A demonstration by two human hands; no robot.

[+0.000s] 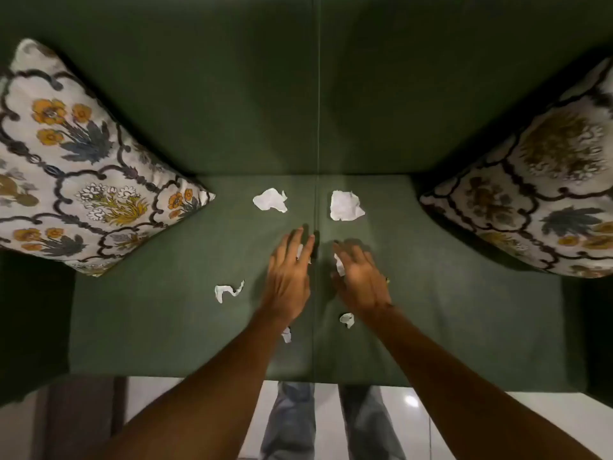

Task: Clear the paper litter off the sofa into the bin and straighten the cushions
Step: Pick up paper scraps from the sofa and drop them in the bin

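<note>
Mostly green sofa (166, 327) w/ paper scraps (270, 200), white floor (530, 423).

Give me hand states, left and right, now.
Left hand: open, fingers spread over a paper scrap, no grip yet.
Right hand: open, fingers loosely curled over another scrap, not clearly gripped.

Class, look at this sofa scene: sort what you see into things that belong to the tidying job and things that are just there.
Part of the job:
- paper scraps on the seat, e.g.
- left floral cushion
- right floral cushion
- left hand and right hand, each over a scrap

Just there:
- green sofa
- glossy floor

No bin is in view.
</note>
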